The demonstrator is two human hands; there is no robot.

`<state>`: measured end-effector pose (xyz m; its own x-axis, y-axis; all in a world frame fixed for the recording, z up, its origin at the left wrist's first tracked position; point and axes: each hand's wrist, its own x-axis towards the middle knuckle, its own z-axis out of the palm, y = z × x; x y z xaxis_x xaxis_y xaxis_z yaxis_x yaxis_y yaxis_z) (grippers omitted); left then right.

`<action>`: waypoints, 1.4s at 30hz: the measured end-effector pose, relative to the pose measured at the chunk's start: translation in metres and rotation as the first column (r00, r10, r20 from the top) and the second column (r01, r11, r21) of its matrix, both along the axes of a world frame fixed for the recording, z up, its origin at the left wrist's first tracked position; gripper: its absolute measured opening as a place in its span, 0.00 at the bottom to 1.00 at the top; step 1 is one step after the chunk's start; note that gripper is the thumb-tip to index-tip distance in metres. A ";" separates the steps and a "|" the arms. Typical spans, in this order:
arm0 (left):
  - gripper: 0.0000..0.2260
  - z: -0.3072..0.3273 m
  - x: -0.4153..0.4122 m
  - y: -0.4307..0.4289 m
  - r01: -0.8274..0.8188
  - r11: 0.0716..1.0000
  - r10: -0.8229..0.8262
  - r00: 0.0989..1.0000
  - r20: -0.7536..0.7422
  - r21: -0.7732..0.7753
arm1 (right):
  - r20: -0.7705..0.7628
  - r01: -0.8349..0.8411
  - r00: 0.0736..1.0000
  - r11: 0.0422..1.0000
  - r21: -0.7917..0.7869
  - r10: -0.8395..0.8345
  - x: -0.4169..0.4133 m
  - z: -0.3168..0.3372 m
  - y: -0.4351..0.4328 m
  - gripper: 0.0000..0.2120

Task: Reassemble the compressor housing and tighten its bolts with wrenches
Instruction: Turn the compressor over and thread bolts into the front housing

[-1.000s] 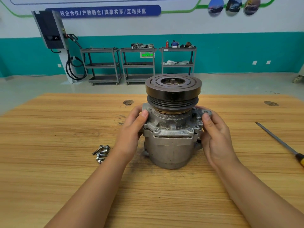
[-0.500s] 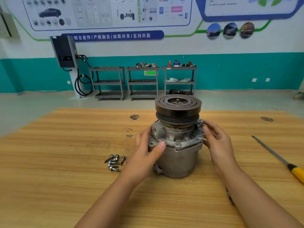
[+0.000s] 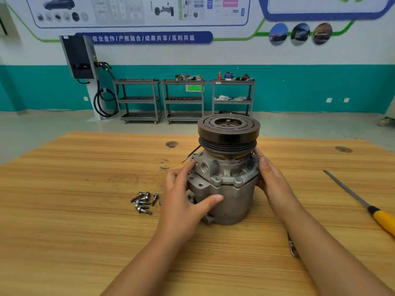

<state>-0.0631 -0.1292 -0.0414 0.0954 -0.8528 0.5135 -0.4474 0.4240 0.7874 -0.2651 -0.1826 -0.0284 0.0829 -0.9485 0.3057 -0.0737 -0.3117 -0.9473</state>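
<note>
Squarely between left hand [image 3: 186, 201] and right hand [image 3: 271, 178], compressor housing [image 3: 233, 195], fingers [image 3: 188, 168] gripping it

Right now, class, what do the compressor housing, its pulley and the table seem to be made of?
Compressor housing: probably cast aluminium, matt pale grey with a grainy, stained surface. Pulley: likely steel, dark and smooth, with machined grooves. Table: wood or wood-look laminate, glossy striped grain with knots.
</note>
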 end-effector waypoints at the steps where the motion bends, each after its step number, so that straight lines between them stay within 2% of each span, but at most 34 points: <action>1: 0.35 -0.001 -0.001 0.001 -0.008 1.000 0.008 1.000 -0.004 -0.003 | -0.021 0.013 1.000 1.000 0.002 -0.013 0.001 0.000 0.001 0.40; 8: 0.31 0.003 -0.004 0.007 -0.010 1.000 0.010 1.000 -0.011 -0.003 | -0.042 0.078 0.996 0.997 -0.005 -0.078 0.004 0.000 0.005 0.38; 9: 0.31 0.004 -0.005 0.008 -0.001 1.000 0.001 0.999 -0.034 0.001 | -0.034 0.079 0.996 0.997 0.011 -0.079 0.004 0.000 0.004 0.36; 12: 0.33 0.011 -0.007 0.010 -0.007 1.000 0.009 0.995 -0.104 0.021 | 0.076 0.096 0.992 0.994 0.055 -0.100 0.004 0.002 0.000 0.20; 15: 0.38 0.014 -0.010 0.008 -0.036 0.999 0.038 0.995 -0.096 0.018 | 0.100 0.095 0.990 0.994 0.046 -0.099 0.006 0.006 -0.002 0.15; 17: 0.37 0.015 -0.010 0.005 -0.050 0.999 0.051 0.997 -0.058 0.018 | 0.108 0.078 0.991 0.997 0.024 -0.080 0.006 0.006 -0.002 0.17; 18: 0.36 0.015 -0.009 0.002 -0.043 0.999 0.045 0.998 -0.054 0.030 | 0.111 0.070 0.991 0.997 0.022 -0.072 0.004 0.005 -0.001 0.22; 20: 0.37 0.017 -0.002 -0.003 0.025 0.997 -0.020 0.998 -0.065 0.076 | 0.083 0.064 0.994 0.998 0.006 -0.065 -0.003 0.004 -0.002 0.30; 21: 0.36 0.019 0.002 -0.006 0.079 0.991 -0.071 0.995 -0.074 0.108 | 0.064 0.073 0.995 0.997 -0.018 -0.071 -0.006 0.004 -0.002 0.30; 22: 0.33 0.020 0.006 -0.009 0.139 0.980 -0.127 0.987 -0.095 0.140 | 0.061 0.091 0.994 0.995 -0.047 -0.088 -0.008 0.003 -0.002 0.26; 25: 0.25 0.022 0.018 -0.020 0.271 0.945 -0.231 0.949 -0.215 0.181 | 0.109 0.228 0.971 0.962 -0.150 -0.213 -0.006 0.001 0.001 0.08; 28: 0.22 0.022 0.024 -0.025 0.276 0.941 -0.236 0.950 -0.204 0.196 | 0.095 0.296 0.955 0.926 -0.236 -0.282 -0.004 -0.003 0.002 0.07; 31: 0.19 0.020 0.029 -0.028 0.228 0.950 -0.205 0.971 -0.124 0.214 | 0.091 0.274 0.962 0.928 -0.251 -0.259 -0.004 -0.003 0.004 0.08; 33: 0.13 0.020 0.042 -0.030 0.019 0.987 -0.018 1.000 -0.007 0.157 | 0.087 0.272 0.962 0.929 -0.253 -0.258 -0.003 -0.004 0.004 0.08; 34: 0.09 0.023 0.052 -0.033 -0.145 0.981 0.130 0.985 0.117 0.127 | 0.090 0.268 0.963 0.930 -0.251 -0.254 -0.002 -0.005 0.003 0.08; 35: 0.07 0.025 0.063 -0.035 -0.292 0.949 0.252 0.929 0.272 0.118 | 0.096 0.266 0.964 0.932 -0.245 -0.249 -0.002 -0.006 0.002 0.07; 36: 0.08 0.027 0.072 -0.037 -0.393 0.909 0.298 0.846 0.442 0.140 | 0.101 0.266 0.963 0.935 -0.236 -0.248 -0.001 -0.006 0.001 0.07; 38: 0.10 0.023 0.082 -0.043 -0.503 0.844 0.229 0.648 0.726 0.183 | 0.097 0.269 0.963 0.938 -0.220 -0.253 -0.001 -0.006 0.001 0.08; 40: 0.14 0.015 0.082 -0.046 -0.547 0.821 0.166 0.500 0.850 0.162 | 0.099 0.262 0.964 0.944 -0.202 -0.247 -0.001 -0.005 0.002 0.09; 42: 0.17 0.006 0.082 -0.051 -0.555 0.819 0.163 0.471 0.867 0.147 | 0.090 0.261 0.965 0.947 -0.187 -0.248 -0.001 -0.004 0.002 0.11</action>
<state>0.0188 -0.1802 -0.0357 0.1658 -0.9653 0.2016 -0.9860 -0.1590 0.0495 -0.2663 -0.1808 -0.0323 -0.1793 -0.8566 0.4838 -0.1161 -0.4699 -0.8750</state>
